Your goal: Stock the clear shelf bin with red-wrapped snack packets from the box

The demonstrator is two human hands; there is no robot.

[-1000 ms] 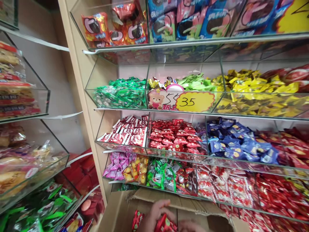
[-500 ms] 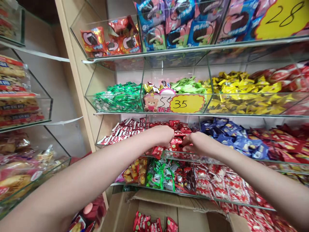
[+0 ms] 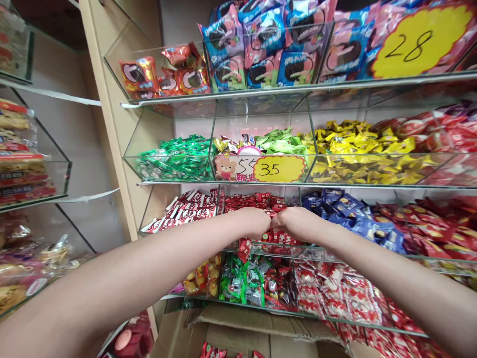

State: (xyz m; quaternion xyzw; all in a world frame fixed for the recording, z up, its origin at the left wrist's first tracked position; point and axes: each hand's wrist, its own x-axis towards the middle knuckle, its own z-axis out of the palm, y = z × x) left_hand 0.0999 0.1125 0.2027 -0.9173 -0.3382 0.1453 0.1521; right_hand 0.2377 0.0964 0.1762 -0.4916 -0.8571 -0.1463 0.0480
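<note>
The red sweets (image 3: 274, 237) fill a glass bin (image 3: 283, 248) on the third shelf from the top, and both hands meet over its front edge. The left hand (image 3: 255, 222) and right hand (image 3: 294, 223) are curled, knuckles up, fingertips nearly touching among the wrappers; how much each grips I cannot tell. One red packet (image 3: 244, 247) hangs just below the left hand, over the bin's rim. White-and-red packets (image 3: 188, 211) lie to the left, blue sweets (image 3: 350, 211) to the right, a cardboard box (image 3: 261, 328) below
</note>
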